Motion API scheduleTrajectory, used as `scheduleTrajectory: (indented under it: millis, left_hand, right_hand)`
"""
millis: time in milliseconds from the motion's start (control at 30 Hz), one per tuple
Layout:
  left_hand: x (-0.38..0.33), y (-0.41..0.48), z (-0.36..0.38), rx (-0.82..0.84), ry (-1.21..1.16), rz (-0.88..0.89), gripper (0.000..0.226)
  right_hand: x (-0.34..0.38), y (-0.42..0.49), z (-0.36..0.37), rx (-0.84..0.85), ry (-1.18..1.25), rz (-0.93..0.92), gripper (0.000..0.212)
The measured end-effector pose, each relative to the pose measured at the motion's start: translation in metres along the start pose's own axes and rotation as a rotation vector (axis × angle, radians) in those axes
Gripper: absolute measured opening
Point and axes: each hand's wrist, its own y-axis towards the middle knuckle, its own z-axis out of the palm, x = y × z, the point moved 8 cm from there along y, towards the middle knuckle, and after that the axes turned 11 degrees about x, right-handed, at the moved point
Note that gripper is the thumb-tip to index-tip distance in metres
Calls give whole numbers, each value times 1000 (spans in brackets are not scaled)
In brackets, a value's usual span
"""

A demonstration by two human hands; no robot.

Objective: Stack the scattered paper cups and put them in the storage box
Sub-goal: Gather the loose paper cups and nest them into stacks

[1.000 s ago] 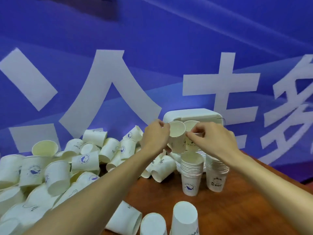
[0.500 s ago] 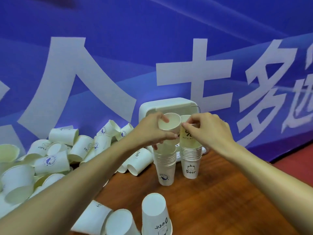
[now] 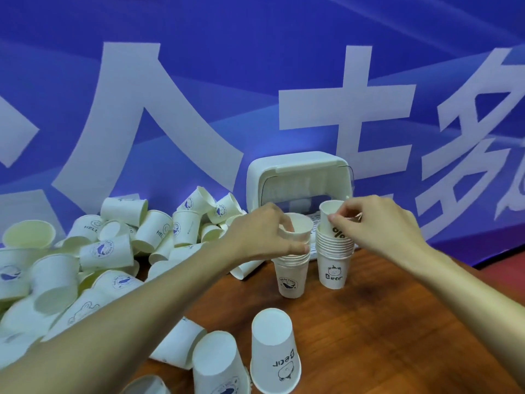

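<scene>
Head view, left grip (image 3: 265, 236) pinching cup (image 3: 301, 228) atop stack (image 3: 291, 277)

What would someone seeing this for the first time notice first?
Most likely the two hands at centre: the left hand grips the top cup of the left stack, and the right hand pinches a percent-marked cup atop the Bear stack. Then the heap of loose cups on the left of the table, and the blue banner with huge white characters behind the white storage box.
</scene>
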Motion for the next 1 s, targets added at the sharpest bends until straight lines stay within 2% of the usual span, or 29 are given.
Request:
scheduleTrajectory:
  millis: [100, 167, 267, 367, 433, 600, 700, 767, 833, 900, 933, 1000]
  left_hand:
    - [-10, -9, -7, -176, 148, 134, 51]
    - [-18, -14, -6, -211, 226, 232, 36]
    - [-19, -11, 1, -128, 212, 230, 25]
    - [-11, -5, 9, 6, -34, 167, 24]
    - [-11, -3, 13, 54, -114, 158, 24]
    - [-14, -5, 15, 73, -103, 127, 28]
    - [-14, -20, 12, 3, -30, 146, 40]
    - [-9, -37, 1, -83, 16, 160, 46]
    - [-3, -54, -11, -94, 65, 176, 40]
    - [6, -72, -16, 3, 88, 175, 38]
    - [11, -82, -15, 83, 82, 160, 40]
    - [21, -102, -10, 253, 86, 110, 50]
  right_hand:
    - [-3, -1, 16, 92, -46, -16, 28]
    - [-5, -2, 22, 109, -42, -27, 21]
    - [-6, 1, 32, 191, -2, -30, 15]
    - [-5, 7, 38, 291, 18, -3, 12]
    - [-4, 9, 39, 325, -8, 6, 12]
    - [8, 9, 37, 408, -58, 39, 19]
    - [14, 6, 30, 454, -82, 68, 19]
    - [17, 3, 19, 417, -54, 60, 17]
    - [28, -2, 1, 247, -91, -2, 16]
    - [55, -12, -8, 139, -111, -130, 19]
    - [71, -18, -6, 173, -93, -203, 24]
    - [100, -32, 8, 396, -46, -319, 38]
